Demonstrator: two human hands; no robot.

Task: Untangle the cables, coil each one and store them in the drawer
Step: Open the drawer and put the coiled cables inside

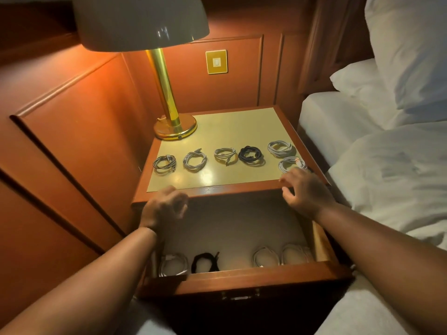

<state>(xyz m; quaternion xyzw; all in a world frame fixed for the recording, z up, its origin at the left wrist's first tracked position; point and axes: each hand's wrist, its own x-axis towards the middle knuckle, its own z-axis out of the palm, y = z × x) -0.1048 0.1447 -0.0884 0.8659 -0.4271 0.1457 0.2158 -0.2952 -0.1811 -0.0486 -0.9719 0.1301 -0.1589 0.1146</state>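
You are at a wood-panelled bedside corner, a brass lamp [169,112] lit on the yellowish tabletop [232,126] and a white bed [387,153] to your right. Six coiled cables lie on that tabletop in a loose row: a grey coil [164,163], two pale ones [195,160] [225,155], a black coil [250,154], then two white coils [281,148] [290,163] at the right edge. Below, the open drawer [254,274] holds four more coils along its front wall, one black [205,262], the rest white. Your left hand [164,209] hovers with fingers loosely curled, holding nothing. Your right hand [307,189] is spread, fingers relaxed, just beside the nearest white coil.
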